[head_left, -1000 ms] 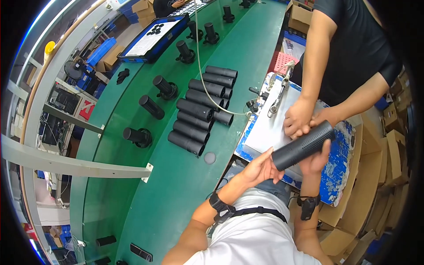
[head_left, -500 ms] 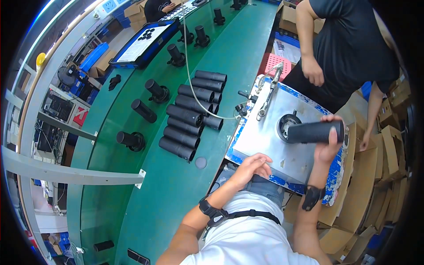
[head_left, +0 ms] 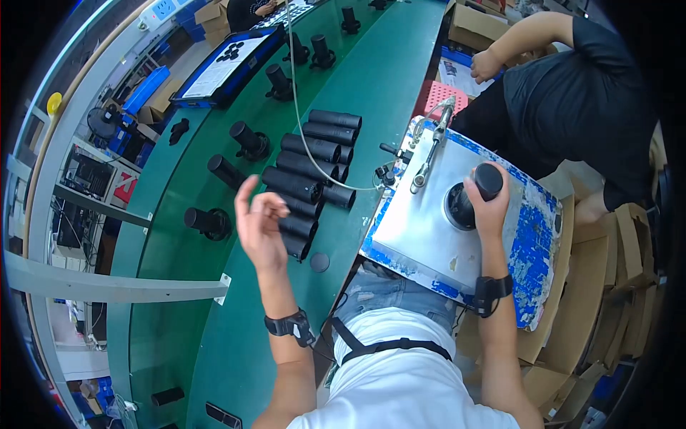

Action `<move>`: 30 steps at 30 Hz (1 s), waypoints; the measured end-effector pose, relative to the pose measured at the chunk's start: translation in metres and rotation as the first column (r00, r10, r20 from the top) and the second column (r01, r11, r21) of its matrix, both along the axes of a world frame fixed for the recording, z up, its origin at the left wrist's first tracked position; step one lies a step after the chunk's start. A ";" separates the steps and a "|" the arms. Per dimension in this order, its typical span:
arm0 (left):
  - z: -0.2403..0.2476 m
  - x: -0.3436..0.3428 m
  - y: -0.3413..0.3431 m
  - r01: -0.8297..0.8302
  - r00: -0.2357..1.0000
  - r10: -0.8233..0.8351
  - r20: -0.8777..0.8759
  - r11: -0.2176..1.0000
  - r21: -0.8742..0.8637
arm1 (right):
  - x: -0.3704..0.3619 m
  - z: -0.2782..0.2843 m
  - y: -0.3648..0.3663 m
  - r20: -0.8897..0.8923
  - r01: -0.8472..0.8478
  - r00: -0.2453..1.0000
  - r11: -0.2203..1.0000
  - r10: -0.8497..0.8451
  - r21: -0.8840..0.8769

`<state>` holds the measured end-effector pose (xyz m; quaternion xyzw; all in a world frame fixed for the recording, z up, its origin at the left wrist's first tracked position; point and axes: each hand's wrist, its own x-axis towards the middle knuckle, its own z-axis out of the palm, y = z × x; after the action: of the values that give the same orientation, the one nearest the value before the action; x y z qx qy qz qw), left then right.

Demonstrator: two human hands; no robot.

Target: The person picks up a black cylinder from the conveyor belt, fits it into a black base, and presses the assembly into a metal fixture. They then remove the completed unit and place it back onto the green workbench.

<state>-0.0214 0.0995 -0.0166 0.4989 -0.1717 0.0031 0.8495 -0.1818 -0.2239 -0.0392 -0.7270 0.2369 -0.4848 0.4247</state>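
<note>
On the metal plate (head_left: pixel 411 232), my right hand (head_left: pixel 493 209) wraps round a black tube (head_left: pixel 489 179), which stands nearly upright at a round black fixture (head_left: pixel 457 211). How deep the tube sits there is hidden. My left hand (head_left: pixel 261 232) is raised over the green bench, its fingers apart and slightly curled with nothing in them. Beneath and beyond that hand lie several black tubes (head_left: pixel 291 163) in a stack. A small dark disc (head_left: pixel 319 262) rests on the bench just right of my left wrist.
A metal clamp-like arm (head_left: pixel 429 161) with a hose is mounted on the plate's left side. Black tubes on flanged bases (head_left: pixel 207 222) line the bench's left side. A blue tray (head_left: pixel 221 68) stands farther back. A co-worker (head_left: pixel 564 107) is at the right, near cardboard boxes (head_left: pixel 572 286).
The tube in my right hand has swung from lying sideways to nearly upright at the fixture. My left hand has moved left, from the plate's front edge to the tubes. The co-worker's arm has shifted back.
</note>
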 end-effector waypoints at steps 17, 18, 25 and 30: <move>-0.050 -0.103 -0.177 -0.044 0.744 -0.524 0.415 0.581 0.813 | -0.001 -0.005 0.008 0.012 -0.117 0.993 0.993 0.117 0.002; -0.051 -0.100 -0.175 -0.031 0.736 -0.535 0.415 0.586 0.810 | -0.001 -0.003 0.010 0.012 -0.101 0.995 0.995 0.101 0.000; -0.065 -0.101 -0.138 0.137 0.792 -0.482 0.375 0.738 0.660 | -0.016 0.008 -0.027 -0.038 -0.535 0.837 0.830 0.546 0.159; -0.063 -0.101 -0.139 0.149 0.795 -0.483 0.366 0.741 0.655 | -0.010 0.026 -0.041 -0.126 -0.664 0.713 0.722 0.690 0.195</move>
<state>-0.1229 -0.0398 -0.0795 0.6810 -0.4693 -0.0682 0.5579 -0.1918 -0.2652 -0.0133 -0.7754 0.0254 -0.2064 0.5963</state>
